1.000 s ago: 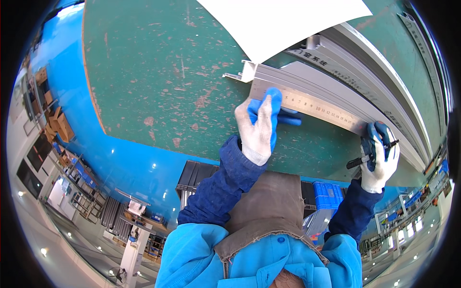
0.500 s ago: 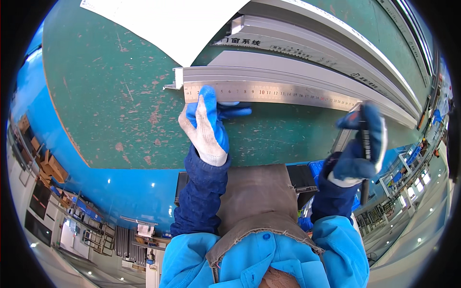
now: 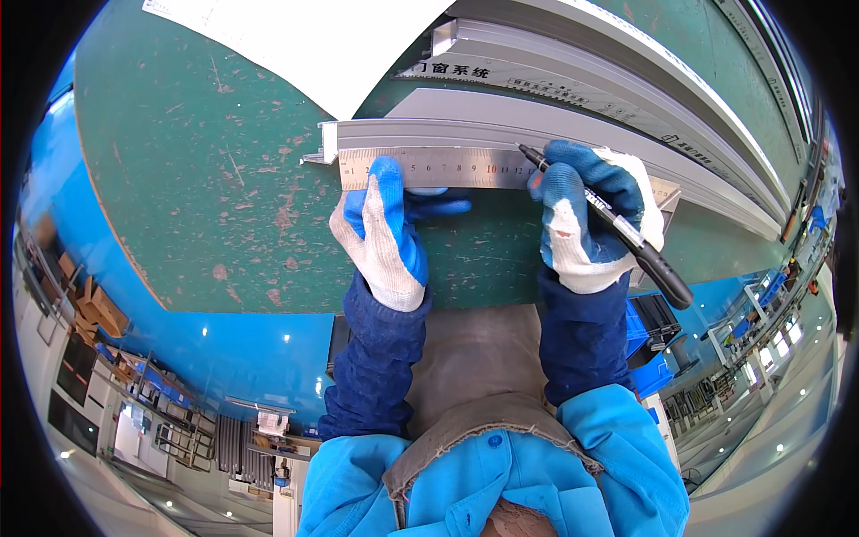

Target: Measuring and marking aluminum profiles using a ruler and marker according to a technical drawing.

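A steel ruler with marked graduations lies along the near side of a grey aluminium profile. My left hand, in a blue-and-white glove, is closed on the ruler near its left end, with one finger lying on top of it. A black marker pen is gripped in my gloved right hand. Its tip points up and left, close to the ruler's upper edge; whether it touches the profile I cannot tell. Behind my right hand, the ruler's right end meets another metal piece, partly hidden.
A worn green tabletop carries the work. White paper lies at the far left, its corner reaching the profile. More long profiles lie beyond, running off to the right. Below the table edge on the right are blue bins.
My right hand has swung left and inward from the ruler's right end to its middle part, and the pen now points at the ruler. My left hand keeps its place.
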`<state>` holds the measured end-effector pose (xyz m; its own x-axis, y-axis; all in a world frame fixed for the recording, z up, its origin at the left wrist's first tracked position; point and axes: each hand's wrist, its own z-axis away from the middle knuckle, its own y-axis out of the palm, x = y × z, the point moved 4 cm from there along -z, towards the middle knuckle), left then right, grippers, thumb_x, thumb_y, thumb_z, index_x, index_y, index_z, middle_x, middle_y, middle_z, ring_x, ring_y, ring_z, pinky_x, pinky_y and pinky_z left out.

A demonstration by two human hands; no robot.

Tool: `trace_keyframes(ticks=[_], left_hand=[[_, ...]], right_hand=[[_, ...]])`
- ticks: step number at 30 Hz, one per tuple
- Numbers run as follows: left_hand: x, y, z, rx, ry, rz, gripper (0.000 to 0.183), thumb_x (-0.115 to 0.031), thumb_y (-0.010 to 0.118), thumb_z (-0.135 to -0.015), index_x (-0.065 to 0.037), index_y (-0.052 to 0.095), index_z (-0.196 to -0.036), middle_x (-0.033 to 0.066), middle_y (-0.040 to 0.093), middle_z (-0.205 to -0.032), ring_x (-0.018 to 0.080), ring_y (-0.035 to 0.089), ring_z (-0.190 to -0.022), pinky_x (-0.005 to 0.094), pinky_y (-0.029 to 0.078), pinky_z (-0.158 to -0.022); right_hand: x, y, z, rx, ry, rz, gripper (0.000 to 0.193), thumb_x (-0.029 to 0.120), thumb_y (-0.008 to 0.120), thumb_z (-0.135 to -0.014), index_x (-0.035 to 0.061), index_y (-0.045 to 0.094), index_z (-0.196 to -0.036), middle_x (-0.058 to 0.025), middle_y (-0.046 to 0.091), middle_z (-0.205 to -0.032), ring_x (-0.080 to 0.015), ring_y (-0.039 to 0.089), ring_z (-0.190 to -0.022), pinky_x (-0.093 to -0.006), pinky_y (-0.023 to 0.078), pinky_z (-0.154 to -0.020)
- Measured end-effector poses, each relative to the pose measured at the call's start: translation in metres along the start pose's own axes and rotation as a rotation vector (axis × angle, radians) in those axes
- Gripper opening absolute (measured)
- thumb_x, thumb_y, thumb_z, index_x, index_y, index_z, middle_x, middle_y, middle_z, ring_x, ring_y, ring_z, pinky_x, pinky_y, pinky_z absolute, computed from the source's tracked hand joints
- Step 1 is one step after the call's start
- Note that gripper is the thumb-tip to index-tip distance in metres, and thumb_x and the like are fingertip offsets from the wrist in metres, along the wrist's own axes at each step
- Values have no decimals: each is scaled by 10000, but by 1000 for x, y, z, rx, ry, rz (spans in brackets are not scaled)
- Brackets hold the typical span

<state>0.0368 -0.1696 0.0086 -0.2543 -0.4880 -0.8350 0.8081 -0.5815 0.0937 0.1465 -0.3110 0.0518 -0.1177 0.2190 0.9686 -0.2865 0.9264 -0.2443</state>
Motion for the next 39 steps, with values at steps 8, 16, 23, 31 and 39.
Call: trace_keyframes(ticks=[8, 16, 23, 31, 39], left_hand=[[18, -15, 0, -75, 80, -106, 315, -288, 459, -971, 20, 522, -950, 174, 615, -731, 257, 646, -537, 285, 564, -500], [27, -25, 0, -128, 211, -232, 279, -288, 477, -966, -10, 484, -941, 162, 586, -751, 268, 648, -548, 304, 571, -498], [22, -20, 5, -214, 28, -88, 275, -253, 577, -921, -15, 536, -789, 62, 482, -773, 145, 488, -648, 254, 448, -645], [14, -16, 2, -152, -21, -101, 268, -238, 607, -909, -17, 546, -769, 26, 447, -775, 106, 430, -678, 232, 393, -680], [18, -21, 1, -82, -30, -89, 218, -221, 599, -914, -11, 567, -868, 40, 458, -836, 114, 443, -725, 242, 398, -724]], right_hand=[[-9, 7, 3, 2, -104, -105, 152, -5, 642, -785, -60, 612, -924, -139, 634, -768, -159, 587, -534, -236, 498, -534], [-9, 7, 4, 34, -56, -57, 145, -3, 635, -786, -56, 615, -920, -139, 637, -775, -157, 583, -536, -235, 495, -532], [-9, 8, 4, 30, -100, -47, 145, -7, 639, -783, -55, 614, -918, -145, 640, -785, -155, 579, -537, -234, 495, -530], [-13, 6, 4, 59, -131, -56, 156, 13, 662, -779, -33, 632, -925, -113, 653, -810, -141, 591, -585, -221, 495, -570], [-12, 8, 5, 7, -109, -40, 159, -9, 654, -778, -45, 619, -929, -143, 654, -809, -150, 579, -561, -230, 496, -554]])
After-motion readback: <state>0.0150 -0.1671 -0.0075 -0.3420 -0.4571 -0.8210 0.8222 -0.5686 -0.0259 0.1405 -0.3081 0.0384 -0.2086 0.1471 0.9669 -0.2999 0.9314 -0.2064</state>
